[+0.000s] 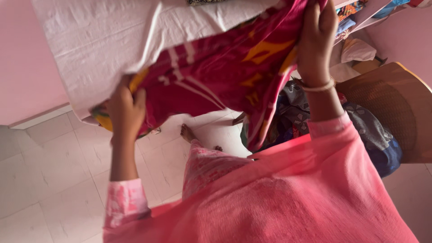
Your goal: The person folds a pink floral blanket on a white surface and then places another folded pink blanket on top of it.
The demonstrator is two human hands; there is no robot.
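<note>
a home bedroom: pink walls (27, 58), a white-sheeted bed (99, 36), tiled floor (54, 180), shelves of folded clothes (360, 13), a cane chair (396, 108).

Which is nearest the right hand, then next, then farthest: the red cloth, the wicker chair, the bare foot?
From the right hand:
1. Red cloth, gripped in it.
2. Wicker chair, just to its right.
3. Bare foot, lower left on the floor.

Cloth and bed run out of view

The magenta cloth (225, 67) hides the fingertips of both hands; the white-sheeted bed (103, 40) is cut off at the far edge.
</note>
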